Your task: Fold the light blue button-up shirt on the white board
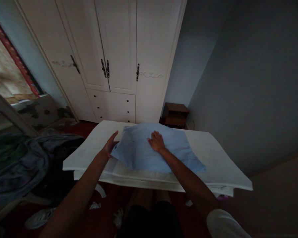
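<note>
A light blue pillow (139, 152), or a pillow-shaped piece of cloth, lies across the middle of a white padded board or tabletop (211, 155). My right hand (157, 141) rests flat on its upper middle, fingers spread. At the pillow's left edge is my left hand (110, 146), touching the corner. One digit points up and away from the cloth, while the other fingers are partly hidden by the pillow's edge. Soft creases run down the pillow's left part.
A white wardrobe (119, 43) with drawers stands beyond the board. A small brown cabinet (175, 114) sits by the grey wall (258, 82). Dark clothes (27, 162) are heaped at the left. A shoe (39, 218) and crumpled white scraps (94, 205) lie on the red floor.
</note>
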The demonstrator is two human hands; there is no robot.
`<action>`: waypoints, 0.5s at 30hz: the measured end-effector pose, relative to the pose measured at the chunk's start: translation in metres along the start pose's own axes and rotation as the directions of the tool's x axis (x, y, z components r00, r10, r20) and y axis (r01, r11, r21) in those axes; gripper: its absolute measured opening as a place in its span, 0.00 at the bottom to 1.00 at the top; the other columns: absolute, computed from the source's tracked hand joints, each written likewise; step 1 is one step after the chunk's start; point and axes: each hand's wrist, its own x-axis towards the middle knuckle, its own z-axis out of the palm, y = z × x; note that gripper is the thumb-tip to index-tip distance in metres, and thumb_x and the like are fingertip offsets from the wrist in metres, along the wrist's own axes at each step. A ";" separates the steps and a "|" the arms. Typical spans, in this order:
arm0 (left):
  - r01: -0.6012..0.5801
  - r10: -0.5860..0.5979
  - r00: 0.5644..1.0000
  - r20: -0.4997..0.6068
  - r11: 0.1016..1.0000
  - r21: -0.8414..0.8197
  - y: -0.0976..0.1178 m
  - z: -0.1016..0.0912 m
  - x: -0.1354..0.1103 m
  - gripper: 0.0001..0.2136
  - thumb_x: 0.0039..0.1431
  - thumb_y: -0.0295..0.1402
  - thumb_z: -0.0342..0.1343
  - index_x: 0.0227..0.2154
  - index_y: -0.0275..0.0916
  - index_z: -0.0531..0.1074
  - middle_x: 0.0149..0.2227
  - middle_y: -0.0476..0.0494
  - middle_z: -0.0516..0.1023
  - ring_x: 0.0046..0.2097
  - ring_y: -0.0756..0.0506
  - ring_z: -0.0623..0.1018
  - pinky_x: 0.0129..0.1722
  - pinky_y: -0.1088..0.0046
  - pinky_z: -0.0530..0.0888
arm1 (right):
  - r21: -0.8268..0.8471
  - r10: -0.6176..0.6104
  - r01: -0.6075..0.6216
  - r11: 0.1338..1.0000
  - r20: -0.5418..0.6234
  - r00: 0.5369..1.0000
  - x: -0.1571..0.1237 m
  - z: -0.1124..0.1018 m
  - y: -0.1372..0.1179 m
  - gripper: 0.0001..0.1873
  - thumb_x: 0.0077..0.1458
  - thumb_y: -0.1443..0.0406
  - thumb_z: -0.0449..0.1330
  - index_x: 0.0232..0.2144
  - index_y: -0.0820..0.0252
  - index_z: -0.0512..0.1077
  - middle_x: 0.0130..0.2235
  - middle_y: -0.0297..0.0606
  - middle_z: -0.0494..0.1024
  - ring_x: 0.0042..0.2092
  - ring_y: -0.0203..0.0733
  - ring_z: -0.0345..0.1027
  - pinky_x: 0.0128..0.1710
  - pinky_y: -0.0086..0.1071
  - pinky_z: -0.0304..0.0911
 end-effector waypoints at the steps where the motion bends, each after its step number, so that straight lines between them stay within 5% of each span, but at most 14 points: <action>1: -0.037 0.038 0.999 -0.005 0.991 0.131 0.003 0.002 0.007 0.28 0.53 0.56 0.48 0.34 0.32 0.75 0.27 0.33 0.80 0.30 0.35 0.81 0.29 0.62 0.78 | -0.017 -0.007 0.007 1.000 0.008 1.000 -0.002 0.002 0.001 0.27 0.63 0.57 0.51 0.59 0.66 0.59 0.67 0.52 0.53 0.68 0.58 0.39 0.65 0.50 0.35; 6: -0.227 0.325 0.945 -0.017 0.694 0.683 0.013 0.017 0.032 0.13 0.47 0.42 0.58 0.26 0.35 0.74 0.27 0.37 0.80 0.35 0.37 0.80 0.34 0.66 0.76 | -0.060 0.026 -0.024 0.998 0.039 0.999 0.000 -0.004 -0.003 0.27 0.63 0.54 0.49 0.58 0.65 0.60 0.65 0.52 0.56 0.67 0.57 0.42 0.63 0.49 0.41; 13: -0.279 0.500 0.866 0.019 0.452 0.847 0.007 0.052 0.027 0.10 0.41 0.35 0.63 0.23 0.36 0.69 0.31 0.34 0.79 0.42 0.34 0.78 0.38 0.65 0.71 | 0.000 -0.035 0.035 0.999 0.092 0.995 0.054 -0.031 -0.068 0.30 0.67 0.52 0.34 0.49 0.64 0.68 0.50 0.48 0.74 0.53 0.47 0.66 0.52 0.36 0.59; 15: -0.290 0.520 0.853 0.050 0.391 0.873 0.000 0.065 0.022 0.11 0.42 0.36 0.63 0.25 0.35 0.69 0.34 0.29 0.79 0.43 0.33 0.78 0.39 0.63 0.71 | 0.021 -0.074 0.071 0.997 0.181 0.981 0.077 -0.035 -0.091 0.31 0.64 0.47 0.40 0.44 0.64 0.72 0.46 0.47 0.77 0.49 0.47 0.70 0.49 0.35 0.62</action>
